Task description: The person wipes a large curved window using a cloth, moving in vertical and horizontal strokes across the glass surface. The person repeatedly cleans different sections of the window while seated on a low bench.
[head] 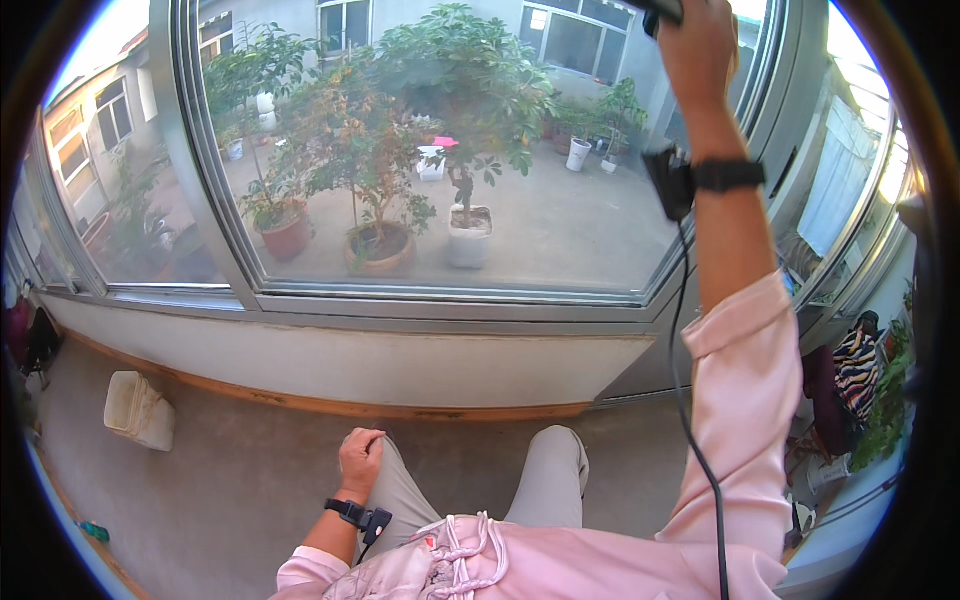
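Note:
My right hand (701,52) is raised at the top right, before the window glass, closed around a dark handle (664,9) whose far end runs out of view at the top. My left hand (361,457) rests on my left knee, its fingers curled; whether anything is in it cannot be seen. Both wrists wear black straps with small black devices, and a cable hangs down from the right one. Ahead stands a large metal-framed window (465,150), its pane hazy in places.
A low white wall (375,360) with a wooden skirting runs below the window. On the floor at left stands a whitish plastic bin (142,412). At right are a striped cloth (856,367) and green plants (889,412). Potted trees (469,232) stand outside behind the glass.

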Available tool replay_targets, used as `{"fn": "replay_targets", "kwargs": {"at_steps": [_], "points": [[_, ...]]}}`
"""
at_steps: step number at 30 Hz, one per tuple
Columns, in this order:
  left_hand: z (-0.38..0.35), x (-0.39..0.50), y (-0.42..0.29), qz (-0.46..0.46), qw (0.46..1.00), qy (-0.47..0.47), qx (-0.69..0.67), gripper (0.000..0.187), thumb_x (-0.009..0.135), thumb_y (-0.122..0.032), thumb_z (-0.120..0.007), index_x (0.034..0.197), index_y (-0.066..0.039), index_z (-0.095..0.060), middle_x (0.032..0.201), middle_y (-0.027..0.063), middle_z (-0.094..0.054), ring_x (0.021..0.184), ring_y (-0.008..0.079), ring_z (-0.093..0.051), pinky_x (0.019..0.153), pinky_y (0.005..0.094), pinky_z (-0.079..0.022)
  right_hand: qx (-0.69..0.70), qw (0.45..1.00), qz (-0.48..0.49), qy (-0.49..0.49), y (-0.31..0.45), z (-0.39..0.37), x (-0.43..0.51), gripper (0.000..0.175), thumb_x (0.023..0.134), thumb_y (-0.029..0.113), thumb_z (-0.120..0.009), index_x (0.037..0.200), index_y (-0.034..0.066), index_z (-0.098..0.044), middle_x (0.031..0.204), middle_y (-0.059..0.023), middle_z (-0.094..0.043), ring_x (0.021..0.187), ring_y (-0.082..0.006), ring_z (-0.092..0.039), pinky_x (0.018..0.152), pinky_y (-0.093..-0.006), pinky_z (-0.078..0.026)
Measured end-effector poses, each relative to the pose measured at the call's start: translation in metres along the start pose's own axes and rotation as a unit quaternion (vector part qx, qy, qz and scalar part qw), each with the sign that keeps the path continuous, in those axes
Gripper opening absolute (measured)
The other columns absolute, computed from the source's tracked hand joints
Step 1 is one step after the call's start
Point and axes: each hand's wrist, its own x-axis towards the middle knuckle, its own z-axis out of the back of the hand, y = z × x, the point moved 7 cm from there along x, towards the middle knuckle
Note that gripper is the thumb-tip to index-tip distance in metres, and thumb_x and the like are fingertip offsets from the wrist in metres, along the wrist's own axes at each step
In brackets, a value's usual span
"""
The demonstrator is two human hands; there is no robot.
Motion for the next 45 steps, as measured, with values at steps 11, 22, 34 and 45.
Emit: {"fn": "replay_targets", "kwargs": {"at_steps": [11, 22, 34, 45], "points": [[0.007, -0.001, 0.003, -0.012, 1.000, -0.003, -0.013, 0.010, 0.077, 0.000, -0.062, 0.085, -0.005, -0.066, 0.081, 0.0110, -0.063, 0.076, 0.0278, -0.062, 0.069, 0.0345, -0.049, -0.005, 0.986, 0.055, 0.156, 0.100, -0.016, -0.122, 0.035, 0.074, 0.009, -0.062, 0.105, 0.0221, -0.064, 0.109, -0.0076, -0.055, 0.101, -0.0296, -0.052, 0.075, -0.0428, -0.046], [0.012, -0.003, 0.001, -0.032, 0.999, -0.009, 0.002, 0.011, 0.077, 0.001, -0.061, 0.085, -0.005, -0.066, 0.078, 0.0111, -0.061, 0.074, 0.0278, -0.061, 0.068, 0.0345, -0.049, 0.143, 0.913, 0.050, 0.378, 0.165, 0.068, -0.361, 0.023, 0.078, 0.012, -0.059, 0.100, 0.0171, -0.065, 0.104, -0.0101, -0.053, 0.098, -0.0287, -0.052, 0.077, -0.0415, -0.045], [0.006, 0.003, -0.003, -0.024, 1.000, 0.013, -0.015, 0.011, 0.080, 0.001, -0.058, 0.087, -0.003, -0.066, 0.078, 0.0114, -0.060, 0.070, 0.0253, -0.060, 0.064, 0.0319, -0.048, -0.032, 0.984, 0.121, 0.130, 0.044, 0.013, -0.139, 0.040, 0.071, 0.006, -0.066, 0.106, 0.0255, -0.066, 0.106, -0.0062, -0.060, 0.096, -0.0282, -0.059, 0.070, -0.0401, -0.051], [-0.001, 0.005, -0.005, -0.019, 0.999, 0.031, -0.008, 0.012, 0.081, 0.001, -0.058, 0.088, -0.002, -0.066, 0.080, 0.0104, -0.061, 0.072, 0.0227, -0.061, 0.065, 0.0300, -0.048, -0.052, 0.991, 0.024, 0.118, 0.056, 0.000, -0.156, 0.038, 0.072, 0.005, -0.061, 0.105, 0.0236, -0.066, 0.108, -0.0093, -0.058, 0.100, -0.0306, -0.056, 0.074, -0.0399, -0.050]]}}
